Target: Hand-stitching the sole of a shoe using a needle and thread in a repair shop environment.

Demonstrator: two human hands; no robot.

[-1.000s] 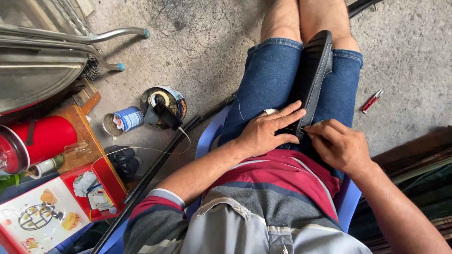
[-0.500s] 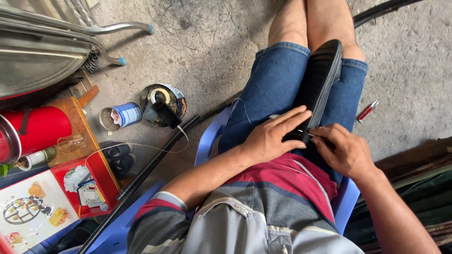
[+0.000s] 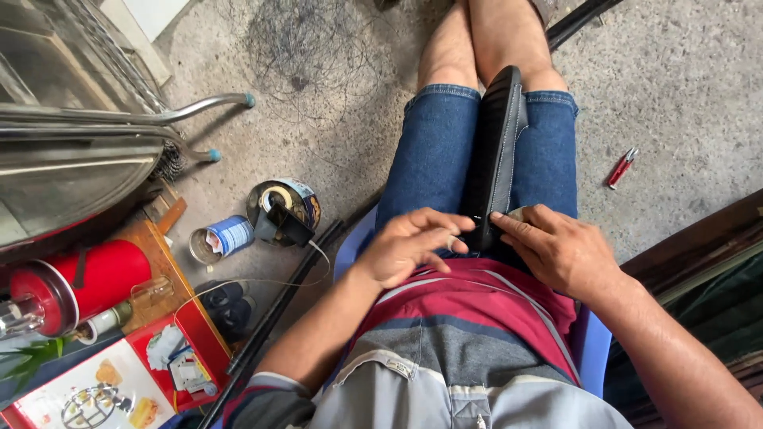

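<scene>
I sit on a blue plastic chair (image 3: pixel 592 342) with a long black padded piece (image 3: pixel 497 151) lying lengthwise between my thighs. Its near end is at my lap. My left hand (image 3: pixel 413 248) hovers over that end with its fingers spread and holds nothing; its fingertips come close to the black edge. My right hand (image 3: pixel 560 250) rests on the same end from the right, with the index finger pressed on the edge and the other fingers curled around it. Whether a small tool is in that hand is hidden.
A small red hand tool (image 3: pixel 621 167) lies on the concrete to the right. On the left stand an open tin (image 3: pixel 282 208), a blue-and-white can (image 3: pixel 225 237), a red cylinder (image 3: pixel 79 282), a metal frame (image 3: pixel 119 119) and black rods (image 3: pixel 278 310). Dark wooden boards (image 3: pixel 699 246) border the right.
My left hand has lifted off the black piece and spread its fingers. My right hand has flattened onto the piece's near end. The view has shifted slightly.
</scene>
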